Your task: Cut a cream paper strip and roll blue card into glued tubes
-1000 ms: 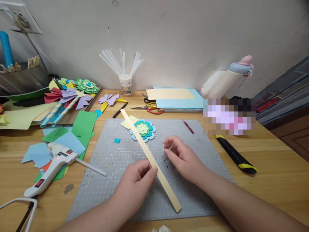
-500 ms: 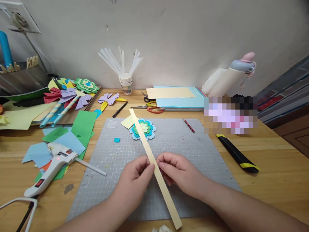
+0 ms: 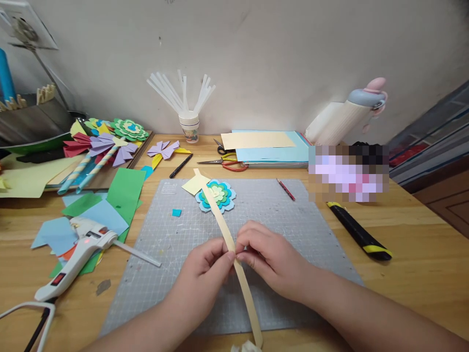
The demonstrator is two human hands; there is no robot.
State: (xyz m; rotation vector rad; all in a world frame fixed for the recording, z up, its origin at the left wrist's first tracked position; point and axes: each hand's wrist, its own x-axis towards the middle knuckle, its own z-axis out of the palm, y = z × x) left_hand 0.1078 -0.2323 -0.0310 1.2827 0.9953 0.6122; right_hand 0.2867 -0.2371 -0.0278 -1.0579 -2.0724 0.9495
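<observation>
A long cream paper strip [image 3: 246,288] runs from the flower down to the near edge of the mat, slightly bowed. My left hand [image 3: 210,264] pinches it near its middle from the left, thumb on top. My right hand [image 3: 266,249] has its thumb and index finger closed on the strip's right edge, at the same spot. Beyond the hands, a layered blue and green paper flower [image 3: 225,195] lies on the grey cutting mat [image 3: 293,225], partly under the strip's far end. A pale yellow paper piece [image 3: 191,186] sits beside it.
A white glue gun [image 3: 78,254] rests on coloured paper scraps at left. Scissors [image 3: 220,159], a black pen [image 3: 181,166] and a cup of glue sticks [image 3: 189,128] stand or lie at the back. To the right are a pencil [image 3: 286,189] and a black-yellow cutter [image 3: 359,232].
The strip has gone from straight to curved, and its near end has shifted left. My right hand's fingertips have moved slightly left onto the strip's edge.
</observation>
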